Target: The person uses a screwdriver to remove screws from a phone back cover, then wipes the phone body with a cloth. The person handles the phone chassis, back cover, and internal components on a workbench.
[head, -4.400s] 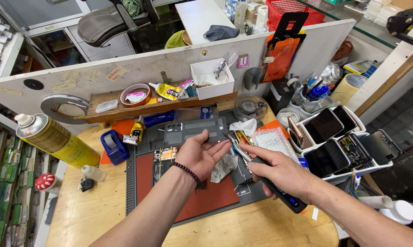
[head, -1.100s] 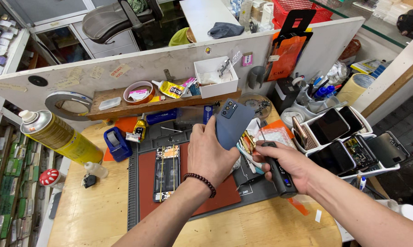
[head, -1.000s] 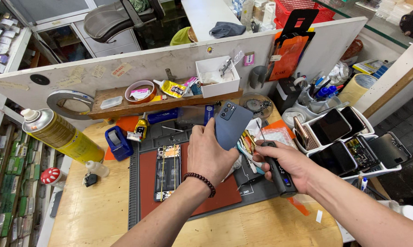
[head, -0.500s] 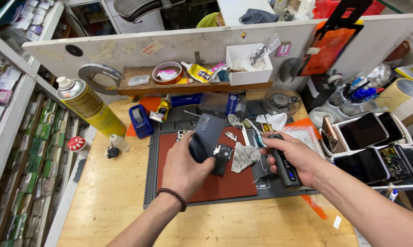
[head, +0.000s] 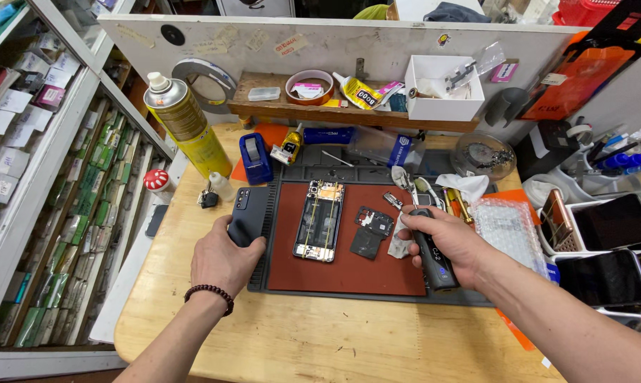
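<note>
While the left hand (head: pixel 225 259) sits on the dark back cover (head: pixel 248 215) at the left edge of the repair mat (head: pixel 349 273), the opened phone (head: pixel 320 220) lies just to its right on the red part of the mat, not touching it. Its long axis runs away from the person, tilted a bit to the right at the far end. So the phone is between both hands, and I'd say the left one is a little nearer. Left fingers are spread fairly flat over the cover's near end, pressing it half on the mat, half on the wooden surface (head: pixel 299 340). That forearm comes in from the bottom edge, with a bead bracelet (head: pixel 208 293) on the wrist.

Right hand (head: pixel 448 241) is wrapped around a dark electric screwdriver (head: pixel 434 245), fingers closed on it, its tip aimed roughly up and left toward 2 small dark parts (head: pixel 372 230) lying right of the phone. A crumpled white wipe (head: pixel 404 240) sits just beside that hand, maybe touching
</note>
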`<state>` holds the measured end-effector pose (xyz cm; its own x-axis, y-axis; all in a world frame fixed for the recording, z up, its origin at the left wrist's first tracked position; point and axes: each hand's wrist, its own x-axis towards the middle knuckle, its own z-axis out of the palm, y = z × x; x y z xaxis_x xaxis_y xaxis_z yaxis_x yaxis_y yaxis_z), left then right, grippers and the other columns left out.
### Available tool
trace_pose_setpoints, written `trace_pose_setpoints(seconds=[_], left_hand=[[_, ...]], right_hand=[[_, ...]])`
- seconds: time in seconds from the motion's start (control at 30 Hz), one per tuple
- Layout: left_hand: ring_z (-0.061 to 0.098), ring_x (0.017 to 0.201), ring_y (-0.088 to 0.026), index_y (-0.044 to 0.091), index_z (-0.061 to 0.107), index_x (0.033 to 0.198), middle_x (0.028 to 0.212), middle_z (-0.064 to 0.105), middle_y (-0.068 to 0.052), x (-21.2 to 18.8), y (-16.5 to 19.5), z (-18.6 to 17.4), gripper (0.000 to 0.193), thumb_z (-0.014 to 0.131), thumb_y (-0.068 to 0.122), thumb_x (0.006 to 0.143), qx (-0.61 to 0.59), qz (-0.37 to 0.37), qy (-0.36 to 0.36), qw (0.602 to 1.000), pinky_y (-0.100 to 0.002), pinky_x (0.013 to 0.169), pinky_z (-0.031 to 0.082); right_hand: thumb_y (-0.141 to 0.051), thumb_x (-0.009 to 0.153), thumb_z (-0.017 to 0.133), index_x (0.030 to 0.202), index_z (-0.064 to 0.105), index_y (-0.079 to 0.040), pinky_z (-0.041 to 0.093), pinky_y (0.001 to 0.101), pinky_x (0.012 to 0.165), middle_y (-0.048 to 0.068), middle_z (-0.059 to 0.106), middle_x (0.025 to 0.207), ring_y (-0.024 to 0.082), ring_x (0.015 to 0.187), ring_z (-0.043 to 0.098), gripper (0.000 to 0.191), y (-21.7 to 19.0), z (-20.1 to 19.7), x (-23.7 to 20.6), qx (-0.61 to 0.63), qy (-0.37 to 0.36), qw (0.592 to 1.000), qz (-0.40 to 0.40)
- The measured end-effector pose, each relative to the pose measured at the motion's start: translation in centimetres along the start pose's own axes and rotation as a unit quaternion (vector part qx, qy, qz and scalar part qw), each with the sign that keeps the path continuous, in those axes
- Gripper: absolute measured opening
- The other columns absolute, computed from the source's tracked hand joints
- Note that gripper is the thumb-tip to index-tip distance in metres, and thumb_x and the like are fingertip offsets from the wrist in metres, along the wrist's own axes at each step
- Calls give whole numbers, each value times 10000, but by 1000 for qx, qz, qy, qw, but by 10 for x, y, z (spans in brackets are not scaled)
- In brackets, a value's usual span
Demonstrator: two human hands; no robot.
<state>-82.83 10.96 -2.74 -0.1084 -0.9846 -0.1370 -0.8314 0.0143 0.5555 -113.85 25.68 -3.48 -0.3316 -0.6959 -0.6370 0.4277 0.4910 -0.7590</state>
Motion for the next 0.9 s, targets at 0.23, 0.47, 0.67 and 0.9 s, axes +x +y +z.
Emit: trace_pose_setpoints(seconds=[0.23, 0.47, 0.67, 0.9], left_hand=[[671, 1016, -398, -11, 625, 1277, 1020, 743, -220, 4, -8, 6, 725, 856, 336, 684, 90, 117, 67, 987, -482, 880, 545], [616, 689, -239, -13, 729, 1176, 854, 720, -163, 29, -26, 18, 433, 674, 313, 896, -339, -87, -114, 930, -496, 687, 540], [688, 790, -255, -4, 619, 1145, 974, 717, -149, 42, -42, 6, 396, 460, 306, 956, -545, -216, -249, 771, -416, 684, 585], [683, 966, -238, -23, 620, 1190, 1060, 719, -121, 55, -69, 25, 283, 563, 165, 987, -515, -244, -164, 805, -393, 828, 592]], right_hand=[[-248, 881, 697, 1316, 573, -138, 511, 281, 498, 69, 641, 892, 111, 624, 580, 465, 1, 10, -7, -13, -11, 1000, 5], [-252, 888, 681, 1327, 574, -157, 513, 268, 489, 58, 633, 907, 93, 620, 571, 462, -3, 10, -16, -29, 1, 999, 13], [-241, 886, 685, 1316, 579, -145, 512, 273, 491, 54, 634, 917, 93, 623, 571, 453, -2, 4, -14, -20, -10, 1000, 5], [-224, 878, 689, 1297, 583, -151, 500, 284, 484, 53, 623, 920, 103, 617, 567, 438, 2, -6, -12, -18, -9, 1000, 5]])
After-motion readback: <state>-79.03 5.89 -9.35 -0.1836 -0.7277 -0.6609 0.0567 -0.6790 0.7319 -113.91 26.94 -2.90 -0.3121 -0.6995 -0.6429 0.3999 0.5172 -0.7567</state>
